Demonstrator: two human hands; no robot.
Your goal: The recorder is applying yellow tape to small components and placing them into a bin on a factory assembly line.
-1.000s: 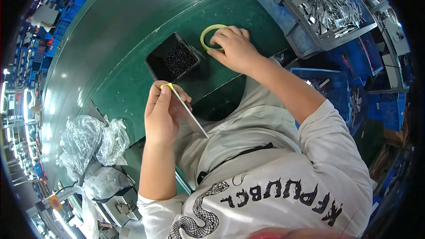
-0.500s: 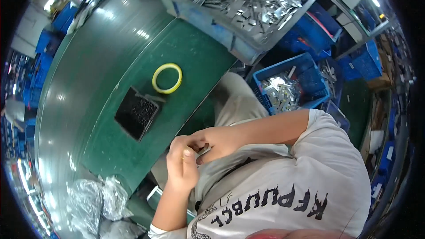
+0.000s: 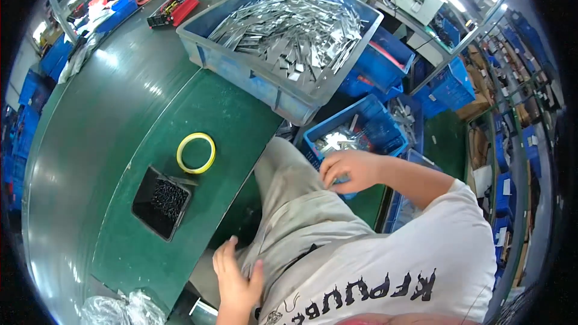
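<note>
Blue plastic forms the basket [image 3: 394,137] near the centre of the view, toward three o'clock, with shiny metal pieces [image 3: 343,140] inside. Right hand [image 3: 355,170] hangs at the basket's six o'clock side, its fingers bent in toward the thumb; whether it pinches anything, or touches the basket, I cannot tell. Left hand [image 3: 238,274], between six and seven o'clock, is bare, with fingers spread and thumb well apart, near the edge of the green table [image 3: 141,256]. On that table, at nine o'clock, a yellow tape roll [image 3: 179,153] lies flat. Just beside it, toward eight o'clock, sits a black box [image 3: 143,195] with small black parts [image 3: 169,197] in it. At twelve o'clock stands a large grey-blue bin [image 3: 235,79], heaped with metal strips [image 3: 289,30]. Clear plastic bags [image 3: 123,310] lie between seven and eight o'clock.
</note>
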